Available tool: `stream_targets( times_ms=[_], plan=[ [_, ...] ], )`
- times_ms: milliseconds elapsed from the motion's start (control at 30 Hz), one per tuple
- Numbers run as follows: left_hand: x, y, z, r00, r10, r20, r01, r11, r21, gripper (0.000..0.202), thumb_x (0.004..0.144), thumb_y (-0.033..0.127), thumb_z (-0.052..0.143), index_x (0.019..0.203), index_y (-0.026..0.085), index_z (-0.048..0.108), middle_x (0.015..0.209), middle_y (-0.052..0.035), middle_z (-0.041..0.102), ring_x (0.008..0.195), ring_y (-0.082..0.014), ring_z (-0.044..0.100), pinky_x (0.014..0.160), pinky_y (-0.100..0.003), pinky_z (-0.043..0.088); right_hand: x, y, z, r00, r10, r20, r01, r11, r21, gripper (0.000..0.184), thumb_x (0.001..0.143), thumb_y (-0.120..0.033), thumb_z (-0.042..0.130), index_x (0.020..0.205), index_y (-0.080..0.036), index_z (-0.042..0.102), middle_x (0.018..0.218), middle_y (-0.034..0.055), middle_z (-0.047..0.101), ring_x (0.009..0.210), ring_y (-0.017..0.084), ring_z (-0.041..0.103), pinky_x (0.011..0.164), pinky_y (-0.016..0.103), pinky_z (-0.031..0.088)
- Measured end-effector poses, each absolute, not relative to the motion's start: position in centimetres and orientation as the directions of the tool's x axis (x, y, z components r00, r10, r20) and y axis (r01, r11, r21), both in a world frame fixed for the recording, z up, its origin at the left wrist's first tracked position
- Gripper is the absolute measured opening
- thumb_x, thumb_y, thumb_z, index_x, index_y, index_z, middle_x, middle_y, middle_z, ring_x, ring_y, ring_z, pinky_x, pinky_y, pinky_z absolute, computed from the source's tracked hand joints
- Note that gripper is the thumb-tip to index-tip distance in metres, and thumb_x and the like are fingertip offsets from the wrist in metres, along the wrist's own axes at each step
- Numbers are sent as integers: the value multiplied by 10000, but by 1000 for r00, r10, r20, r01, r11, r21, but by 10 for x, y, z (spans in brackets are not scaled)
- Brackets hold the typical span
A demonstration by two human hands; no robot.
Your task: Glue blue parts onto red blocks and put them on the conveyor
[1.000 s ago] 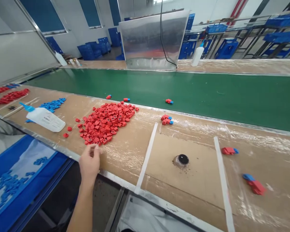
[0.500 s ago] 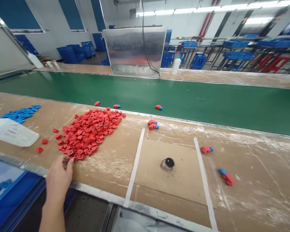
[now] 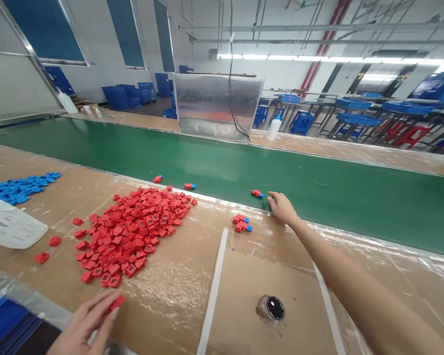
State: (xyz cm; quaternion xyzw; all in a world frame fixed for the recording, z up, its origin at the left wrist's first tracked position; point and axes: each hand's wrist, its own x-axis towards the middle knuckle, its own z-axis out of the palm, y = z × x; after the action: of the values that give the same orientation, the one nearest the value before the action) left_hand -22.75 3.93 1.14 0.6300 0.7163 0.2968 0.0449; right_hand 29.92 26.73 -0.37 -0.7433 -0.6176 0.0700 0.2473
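My left hand [image 3: 87, 323] is at the bottom edge of the view, pinching a small red square part [image 3: 117, 302] between its fingers, just below a large loose pile of red square parts [image 3: 128, 236]. My right hand [image 3: 283, 207] rests at the far table edge beside the green conveyor belt [image 3: 318, 207], holding nothing visible. Closest to it is a red part with a blue end [image 3: 257, 194] lying on the belt. A small cluster of red and blue parts [image 3: 241, 223] sits on the table to its left.
Blue parts [image 3: 22, 190] lie spread at the left, beside a white plastic bottle [image 3: 11, 224] on its side. The cardboard-topped table [image 3: 170, 305] has white tape strips and a black-rimmed hole [image 3: 276, 308]. A metal panel [image 3: 216, 106] stands beyond the belt.
My right hand and arm have entered the view and reached the belt edge. My left hand now pinches a red part near the pile. The view has tilted upward.
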Motion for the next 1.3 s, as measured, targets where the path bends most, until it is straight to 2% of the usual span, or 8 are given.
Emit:
stream_targets(
  times_ms=[200,333,467,567,700,833,1033,1300],
  plan=[
    [-150,49,-13,209,847,489,833,-416,364,297,877,214,486,912,341,753,1000,-20,768,874,-219,737,780,-309,617,292,304,-23,270,941,202,903,-175,-393,260,971,-373,548,1114,-168,618,1177,85,593,1064,231,564,950,451,441],
    [-128,39,-31,317,816,484,800,-504,326,364,886,113,465,1062,304,720,1138,-57,731,1014,-233,694,889,-336,578,301,292,-20,242,950,197,911,-152,-384,241,948,-327,550,1099,-163,641,1101,98,618,969,220,583,866,376,446],
    [-128,30,-8,330,898,291,713,-439,547,284,924,147,447,996,262,696,1251,-85,654,1092,-222,646,928,-335,541,311,271,-14,268,947,178,895,-176,-411,192,848,-276,610,994,-165,667,968,105,668,892,242,599,763,330,427],
    [-130,41,16,355,933,51,646,-285,708,271,927,205,489,1152,270,626,1185,-74,645,964,-192,657,854,-313,545,318,247,-6,305,938,163,867,-203,-454,171,797,-268,617,923,-158,648,882,99,682,822,242,609,705,325,424],
    [-126,67,30,456,884,-103,658,-257,708,383,889,162,500,1229,296,613,1060,-45,618,905,-190,622,835,-312,498,323,200,10,301,940,162,828,-173,-533,183,774,-323,622,882,-175,613,848,90,690,775,227,626,678,322,449],
    [-116,83,36,536,836,-119,683,-347,643,270,863,143,480,991,250,694,955,-51,607,928,-224,586,841,-332,448,326,134,28,248,957,149,785,-108,-609,283,783,-457,624,884,-193,607,850,83,699,745,222,651,650,327,498],
    [-98,72,48,486,867,-113,671,-286,684,106,856,178,478,810,222,563,802,-16,615,769,-201,579,709,-300,429,308,23,44,240,968,79,570,-75,-818,418,810,-556,653,1014,-192,632,864,100,715,751,251,676,651,380,564],
    [-33,36,32,493,867,-78,392,-141,909,267,924,318,486,1135,216,616,881,-43,681,805,-203,629,750,-303,465,253,-49,26,212,977,17,460,-85,-884,385,889,-503,608,1122,-197,634,1060,114,707,944,262,670,818,406,559]
  ],
)
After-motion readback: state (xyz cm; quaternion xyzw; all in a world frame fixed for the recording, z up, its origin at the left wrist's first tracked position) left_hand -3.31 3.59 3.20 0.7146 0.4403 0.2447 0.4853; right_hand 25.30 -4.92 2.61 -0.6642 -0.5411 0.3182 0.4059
